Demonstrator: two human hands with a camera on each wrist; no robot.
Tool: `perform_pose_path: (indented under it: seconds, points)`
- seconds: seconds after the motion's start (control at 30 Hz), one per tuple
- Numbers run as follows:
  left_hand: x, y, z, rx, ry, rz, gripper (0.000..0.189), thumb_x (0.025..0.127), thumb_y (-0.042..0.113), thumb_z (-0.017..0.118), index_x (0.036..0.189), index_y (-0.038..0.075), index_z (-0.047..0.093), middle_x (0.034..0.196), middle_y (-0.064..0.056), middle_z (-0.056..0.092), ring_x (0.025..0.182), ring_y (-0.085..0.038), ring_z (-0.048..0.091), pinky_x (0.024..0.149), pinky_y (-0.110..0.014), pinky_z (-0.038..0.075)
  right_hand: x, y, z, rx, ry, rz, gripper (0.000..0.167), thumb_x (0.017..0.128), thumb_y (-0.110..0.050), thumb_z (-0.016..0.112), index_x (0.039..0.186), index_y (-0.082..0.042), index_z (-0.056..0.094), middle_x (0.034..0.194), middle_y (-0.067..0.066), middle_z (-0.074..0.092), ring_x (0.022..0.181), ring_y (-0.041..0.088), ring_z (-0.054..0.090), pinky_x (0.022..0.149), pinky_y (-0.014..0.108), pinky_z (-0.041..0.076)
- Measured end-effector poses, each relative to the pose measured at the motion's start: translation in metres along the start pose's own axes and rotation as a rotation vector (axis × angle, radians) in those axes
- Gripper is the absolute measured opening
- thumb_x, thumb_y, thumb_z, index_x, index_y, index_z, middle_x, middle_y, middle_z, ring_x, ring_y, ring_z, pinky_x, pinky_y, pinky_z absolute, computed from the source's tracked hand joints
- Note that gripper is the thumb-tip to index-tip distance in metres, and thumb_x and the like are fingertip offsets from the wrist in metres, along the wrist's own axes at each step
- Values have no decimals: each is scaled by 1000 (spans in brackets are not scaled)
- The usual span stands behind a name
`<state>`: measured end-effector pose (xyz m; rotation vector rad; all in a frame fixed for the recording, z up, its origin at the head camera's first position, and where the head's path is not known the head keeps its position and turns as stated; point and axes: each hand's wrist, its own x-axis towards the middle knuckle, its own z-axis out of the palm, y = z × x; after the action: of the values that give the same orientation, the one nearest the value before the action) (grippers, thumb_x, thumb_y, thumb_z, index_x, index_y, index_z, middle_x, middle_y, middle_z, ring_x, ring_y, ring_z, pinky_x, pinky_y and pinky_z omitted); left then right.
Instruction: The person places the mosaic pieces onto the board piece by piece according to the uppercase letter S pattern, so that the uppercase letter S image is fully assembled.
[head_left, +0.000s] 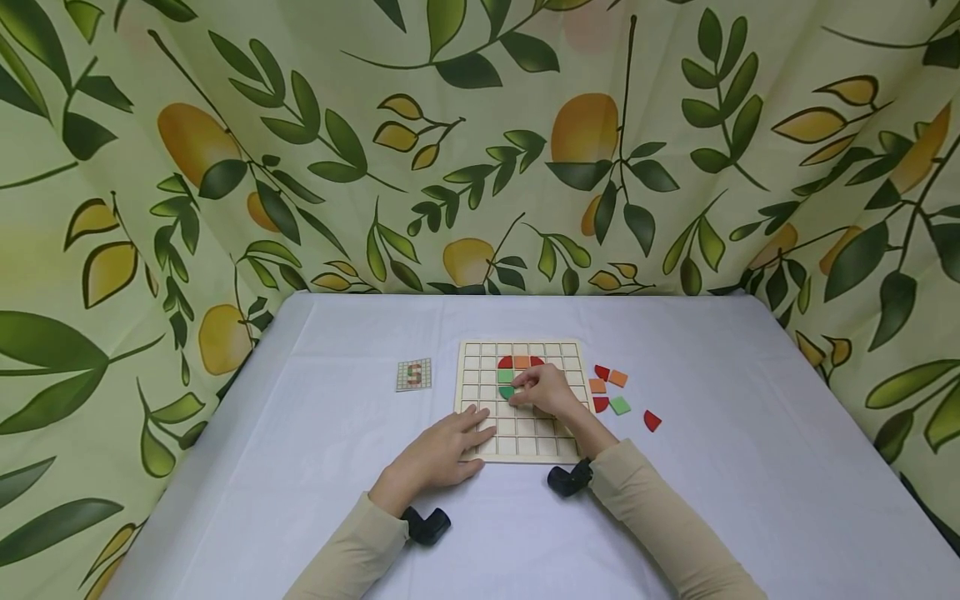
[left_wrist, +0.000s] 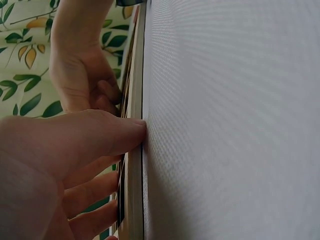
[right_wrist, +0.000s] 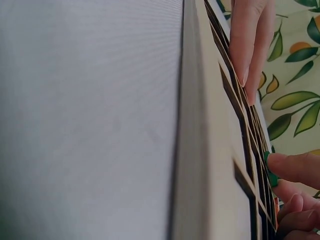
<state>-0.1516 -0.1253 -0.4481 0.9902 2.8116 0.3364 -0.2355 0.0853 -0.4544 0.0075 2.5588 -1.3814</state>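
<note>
A wooden grid board (head_left: 517, 450) lies on the table with several coloured tiles in its upper cells. There, a red quarter-circle tile (head_left: 505, 362), an orange square (head_left: 521, 362) and another red quarter form a row, with a light green square (head_left: 506, 377) below the left one. My right hand (head_left: 551, 392) pinches a dark green quarter-circle tile (right_wrist: 270, 170) at the cell under that square, its fingertips close over the grid. My left hand (head_left: 442, 446) rests on the board's near left corner, fingers spread over the cells, thumb (left_wrist: 127, 134) against the front edge.
Right of the board lie loose tiles: red quarters (head_left: 652, 420), orange squares (head_left: 618, 378) and a light green square (head_left: 619, 406). Left of it is a small card (head_left: 413, 375) with a coloured S-like pattern on a grid. A leaf-patterned curtain (head_left: 480, 167) hangs behind the white-covered table (head_left: 337, 350).
</note>
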Motion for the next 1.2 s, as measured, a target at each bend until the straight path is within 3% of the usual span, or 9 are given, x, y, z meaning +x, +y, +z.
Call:
perform_pose_path:
  seconds: [1.2]
  points:
    - [0,1,-1,-10,-4,-5,51,91,30,62,139,17,53,153,-7,43,146,-28,36,118,-44,37,-2,2,-3,5,13,-5,20,75,-10,79,92,-1,73,64,-1,45,63,13,42,54,21,33]
